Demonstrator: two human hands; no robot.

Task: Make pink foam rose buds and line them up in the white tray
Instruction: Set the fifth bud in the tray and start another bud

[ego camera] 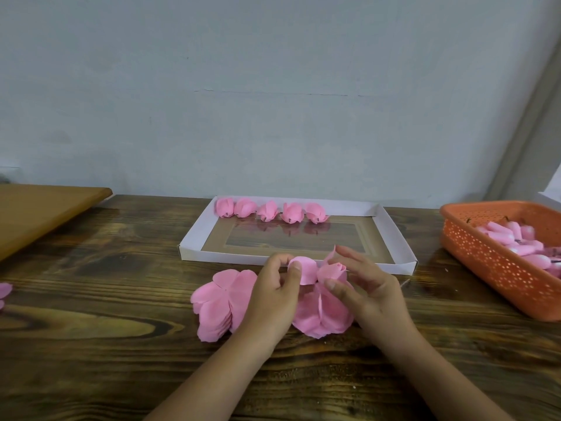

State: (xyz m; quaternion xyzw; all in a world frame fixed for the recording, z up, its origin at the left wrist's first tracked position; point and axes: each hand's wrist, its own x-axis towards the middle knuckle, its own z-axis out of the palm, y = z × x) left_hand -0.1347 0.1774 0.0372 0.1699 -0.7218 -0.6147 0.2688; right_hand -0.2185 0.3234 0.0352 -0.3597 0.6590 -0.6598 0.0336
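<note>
Head view. We note the shallow white cardboard tray (394, 235) lying on the dark wood-grain table (91, 299), just beyond our hands, so a finished bud should need only a short reach forward. Five finished pink foam rose buds (270, 210) stand in a row along its far wall, starting at the far left corner; the right part of that row is unfilled. We judge the row fills from left to right.

Two stacks of flat pink foam petal blanks (218, 302) lie near us, one left of the left hand, one beneath both hands, presumably kept close for quick picking. An orange perforated plastic basket (485, 262) at the right holds pale pink bud cores (522, 247), within easy reach of the right hand.

The bud in progress (321, 273) sits above the right stack, between the hands. Our left hand (273, 299) pinches one curled petal between thumb and forefinger. Our right hand (370, 287) grips the bud's core side with thumb and bent fingers, its forefinger raised. Both forearms come in from the near edge, wrists low over the table.
</note>
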